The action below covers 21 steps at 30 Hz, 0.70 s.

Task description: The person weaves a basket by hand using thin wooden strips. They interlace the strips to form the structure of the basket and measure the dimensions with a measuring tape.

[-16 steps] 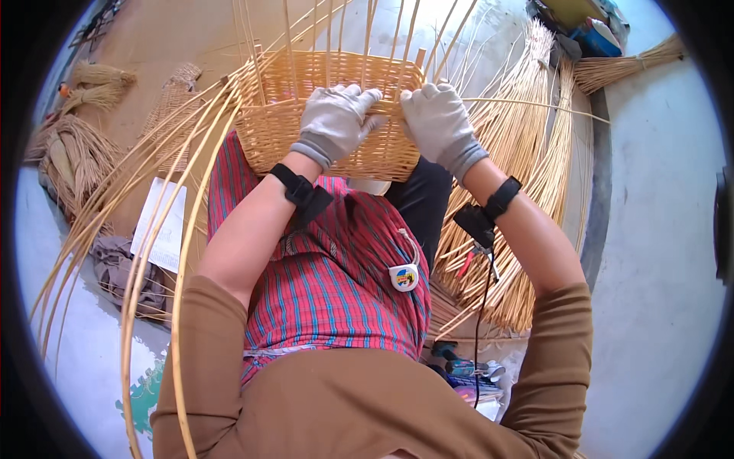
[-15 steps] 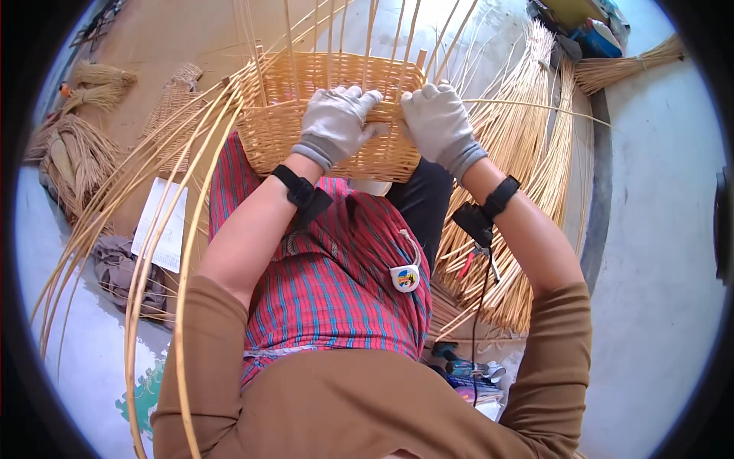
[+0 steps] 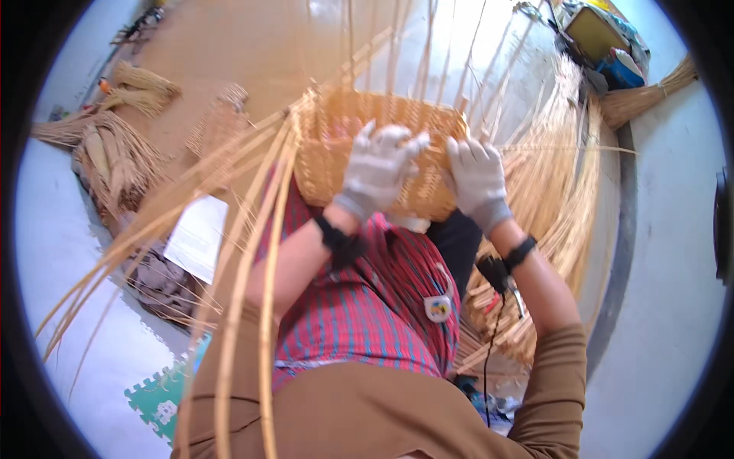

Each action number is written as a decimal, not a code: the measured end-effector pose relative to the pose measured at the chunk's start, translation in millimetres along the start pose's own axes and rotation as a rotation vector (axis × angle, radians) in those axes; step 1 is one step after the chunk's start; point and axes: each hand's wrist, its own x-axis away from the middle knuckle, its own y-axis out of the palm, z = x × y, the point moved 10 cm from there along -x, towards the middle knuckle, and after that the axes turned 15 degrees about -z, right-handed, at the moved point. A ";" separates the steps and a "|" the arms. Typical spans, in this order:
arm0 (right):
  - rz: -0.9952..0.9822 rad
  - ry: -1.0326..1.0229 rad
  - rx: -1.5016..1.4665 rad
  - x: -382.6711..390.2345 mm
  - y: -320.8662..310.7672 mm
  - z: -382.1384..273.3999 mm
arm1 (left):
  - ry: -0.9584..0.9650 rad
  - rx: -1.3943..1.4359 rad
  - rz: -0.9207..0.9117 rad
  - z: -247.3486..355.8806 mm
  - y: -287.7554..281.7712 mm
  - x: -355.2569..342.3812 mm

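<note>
A partly woven wicker basket (image 3: 317, 170) rests at my lap, with tall upright canes (image 3: 391, 57) rising from its walls. My left hand (image 3: 380, 170), in a white glove, grips the near wall, its fingers over the top edge. Around the right corner of the basket, my right hand (image 3: 479, 176), gloved too, closes at the rim. A thin cane (image 3: 577, 148) sticks out to the right beside it. From the left corner a spread of long canes (image 3: 222, 183) trails down past my left arm. Motion blurs both hands, and their fingertips are partly hidden.
Bundles of pale cane (image 3: 562, 180) lie on the right, with a darker bundle (image 3: 650, 96) beyond. Coiled fibre bundles (image 3: 115, 161), a paper sheet (image 3: 197, 237) and a grey cloth (image 3: 162, 275) sit at left. A white tape measure (image 3: 437, 308) hangs on my red checked cloth.
The whole view has shifted, so floor things and basket appear further right and lower. Both hands stay at the basket; the left fingers look a little more spread.
</note>
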 end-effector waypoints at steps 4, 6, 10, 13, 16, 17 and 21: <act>0.007 0.184 -0.043 12.7 11.8 -4.2 | -0.324 0.417 0.109 -99.2 -40.5 96.4; 0.024 0.245 -0.074 16.8 17.8 -8.8 | -0.716 0.702 0.244 -170.9 -19.2 161.4; 0.061 0.323 -0.089 25.7 25.3 -10.2 | -0.825 0.542 -0.106 -156.0 -6.5 163.8; 0.039 0.334 -0.101 24.5 31.0 -10.7 | -0.888 0.721 -0.203 -151.0 -7.0 170.4; 0.040 0.351 -0.104 24.7 29.4 -15.6 | -0.766 1.025 0.048 -176.0 12.2 191.8; 0.034 0.367 -0.121 25.0 24.9 -16.9 | -0.696 1.181 0.186 -182.2 23.6 197.4; 0.053 0.356 -0.405 30.8 -1.4 -50.1 | -0.675 1.128 0.647 -179.8 -59.2 192.4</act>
